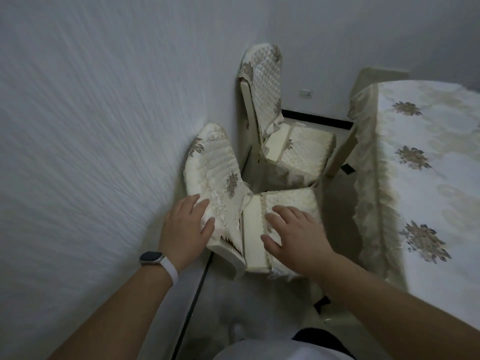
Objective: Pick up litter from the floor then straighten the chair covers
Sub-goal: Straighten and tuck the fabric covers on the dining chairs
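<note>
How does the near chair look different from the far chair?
The near chair has the left hand on its back and the right hand on its seat; the far chair is untouched. The far chair's back cover hangs crooked, baring frame; the near chair's sits straighter. Both wear cream quilted flowered covers.

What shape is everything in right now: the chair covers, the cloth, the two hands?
Near back cover: on the backrest, rumpled low down.
Near seat cover: shifted, near cushion partly bare.
Far back cover: askew, chair frame exposed.
Far seat cover: shifted, far cushion partly bare.
Tablecloth: draped, hanging down the side.
Left hand: open, resting on Near back cover.
Right hand: open, fingers spread on Near seat cover.
</note>
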